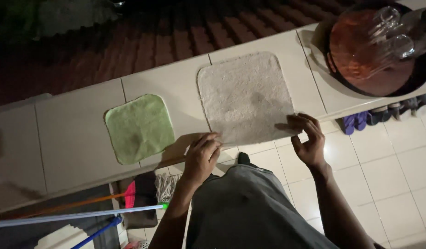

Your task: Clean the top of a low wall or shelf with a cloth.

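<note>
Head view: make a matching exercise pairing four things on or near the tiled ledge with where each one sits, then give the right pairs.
Things:
1. small square green terry cloth
2. larger pale grey terry cloth
3. round dark tray carrying clear drinking glasses
4. purple sandals

Places:
A. far right end of the ledge
B. on the floor tiles below the ledge
C. flat on the ledge, left of the left hand, untouched
D. on the ledge, its near edge under the fingers of both hands

Pairs: 1-C, 2-D, 3-A, 4-B
</note>
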